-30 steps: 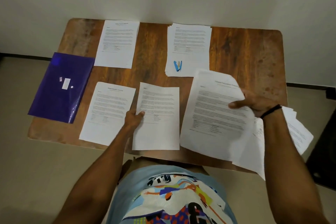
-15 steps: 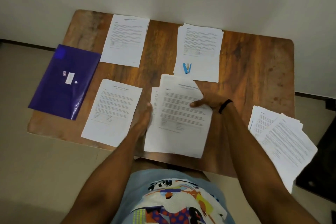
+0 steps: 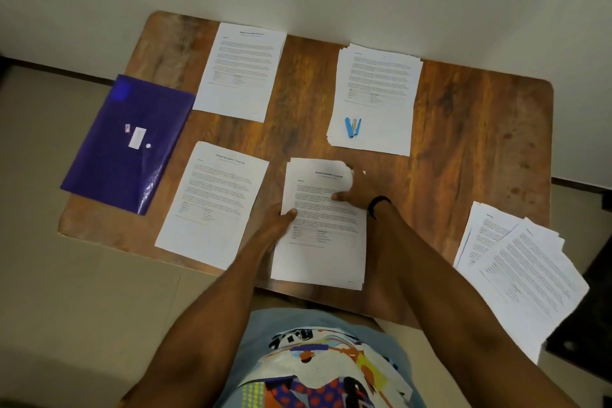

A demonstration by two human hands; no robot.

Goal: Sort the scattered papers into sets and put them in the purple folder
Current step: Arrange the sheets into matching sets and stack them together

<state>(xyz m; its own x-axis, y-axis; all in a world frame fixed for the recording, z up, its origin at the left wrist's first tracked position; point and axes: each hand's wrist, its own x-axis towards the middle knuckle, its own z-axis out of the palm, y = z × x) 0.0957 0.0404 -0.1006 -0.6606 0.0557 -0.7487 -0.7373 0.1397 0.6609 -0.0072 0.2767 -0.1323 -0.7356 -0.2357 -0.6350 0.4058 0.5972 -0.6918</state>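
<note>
Squaring up the centre pile is how I read this step. On my feed the person's left hand is at the pile's left edge, thumb on top and fingers out of sight below, which I take for a pinch. The right hand holds the top sheet's far right corner, and the paper curls up over its fingers.

I'd judge the sorting somewhat past halfway. Four places are laid out on the wooden table:
- a far-left sheet;
- a far-right stack, several sheets thick, with a small blue stapler resting on its near end;
- a near-left sheet, hanging a little over the near edge;
- the centre pile under the hands.

I cannot tell whether the two on the left are single sheets or thin sets.

A loose heap of unsorted papers lies at the table's near right corner, well apart from the hands, fanned out and overhanging the edge. It needs dealing out to the sets.

The purple folder lies flat at the left end of the table, partly over the edge and just beside the far-left sheet. Its flap is shut as far as I can see, and no paper shows at its edges. So I judge the filing not yet begun, and the stapler suggests the sets may want fastening first
</note>
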